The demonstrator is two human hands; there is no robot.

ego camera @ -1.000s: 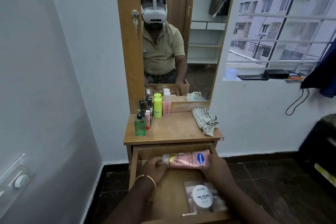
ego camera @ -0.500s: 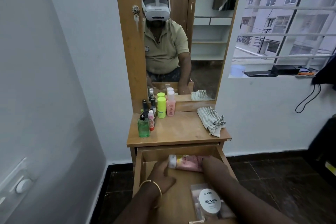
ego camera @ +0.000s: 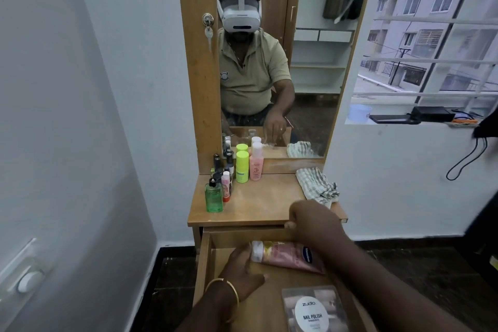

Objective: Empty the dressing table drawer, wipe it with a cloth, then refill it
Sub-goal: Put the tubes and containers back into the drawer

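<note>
The dressing table drawer [ego camera: 205, 264] stands pulled out below the tabletop [ego camera: 266, 197]. A pink lotion tube [ego camera: 292, 255] with a white cap lies across the drawer's back. A clear nail polish pack [ego camera: 314, 314] lies at its front right. My left hand [ego camera: 242, 273] rests flat on the drawer floor, fingertips against the tube's cap. My right hand [ego camera: 314, 221] hovers above the tube at the tabletop's front edge, fingers loosely bent, holding nothing. A striped cloth [ego camera: 316, 186] lies crumpled on the tabletop's right side.
Several bottles stand at the tabletop's back left, among them a green pump bottle [ego camera: 213, 197], a lime bottle [ego camera: 242, 167] and a pink bottle [ego camera: 256, 166]. A mirror [ego camera: 310, 62] rises behind them. A white wall is close on the left, a barred window on the right.
My right hand let go of the tube and lifted up to the tabletop edge. The tube now lies on the drawer floor, and my left hand has flattened beside its cap.
</note>
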